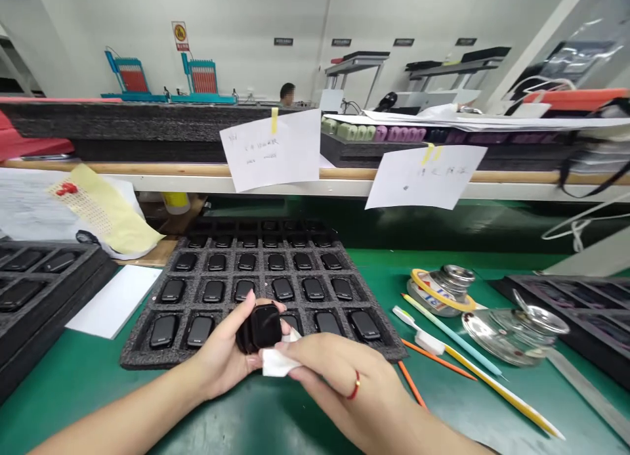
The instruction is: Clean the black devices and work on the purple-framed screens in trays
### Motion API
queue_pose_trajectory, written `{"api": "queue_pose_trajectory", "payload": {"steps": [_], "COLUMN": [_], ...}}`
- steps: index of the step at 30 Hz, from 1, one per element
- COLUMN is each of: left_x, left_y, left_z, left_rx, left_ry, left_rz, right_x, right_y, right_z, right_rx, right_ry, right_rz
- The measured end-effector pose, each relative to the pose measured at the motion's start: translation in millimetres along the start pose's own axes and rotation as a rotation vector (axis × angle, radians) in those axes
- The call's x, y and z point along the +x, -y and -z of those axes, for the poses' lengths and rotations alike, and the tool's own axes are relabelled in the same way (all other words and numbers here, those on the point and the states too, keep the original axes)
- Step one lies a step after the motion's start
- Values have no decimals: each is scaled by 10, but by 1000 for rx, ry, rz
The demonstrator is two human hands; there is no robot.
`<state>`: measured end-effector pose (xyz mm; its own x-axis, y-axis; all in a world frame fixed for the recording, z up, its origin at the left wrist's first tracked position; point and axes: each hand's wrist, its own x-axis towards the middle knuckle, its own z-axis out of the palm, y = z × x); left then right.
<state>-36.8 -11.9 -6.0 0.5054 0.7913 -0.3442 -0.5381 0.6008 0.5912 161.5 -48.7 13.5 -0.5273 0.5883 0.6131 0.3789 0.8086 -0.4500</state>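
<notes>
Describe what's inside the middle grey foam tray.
Rounded black devices sit in the grey foam tray. The left grip and held black device cover part of the front row, hiding what's there.

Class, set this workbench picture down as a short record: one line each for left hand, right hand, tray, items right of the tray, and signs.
Left hand: holds a black smartwatch-like device
Right hand: pinches a white cloth at the device's lower edge
Tray: compartmented dark foam tray holding similar devices
Right of tray: toothbrush, glass bottle
Signs: two handwritten sheets along the shelf edge
</notes>
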Motion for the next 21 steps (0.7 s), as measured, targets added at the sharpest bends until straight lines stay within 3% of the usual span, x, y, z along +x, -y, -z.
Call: {"api": "queue_pose_trajectory", "payload": {"steps": [4, 9, 12, 17, 19, 21], "left_x": [10, 45, 41, 41, 36, 28], "left_y": [8, 24, 26, 24, 19, 10], "left_z": [12, 10, -7, 1, 1, -5], "left_rx": [-62, -97, -115, -162, -162, -155], "left_ry": [-38, -2, 2, -8, -19, -45], "left_rz": [20, -23, -31, -10, -16, -24], "right_x": [306, 479, 458, 383, 408, 438], "right_y": [-75, -417, -418, -275, -338, -430], "right_z": [-264, -241, -157, -259, -220, -77], "right_rx": [-155, -187, -183, -164, -289, -352], "right_ry": [-104, -283, -384, -200, -217, -272], "right_rz": [188, 55, -21, 153, 118, -3]}}
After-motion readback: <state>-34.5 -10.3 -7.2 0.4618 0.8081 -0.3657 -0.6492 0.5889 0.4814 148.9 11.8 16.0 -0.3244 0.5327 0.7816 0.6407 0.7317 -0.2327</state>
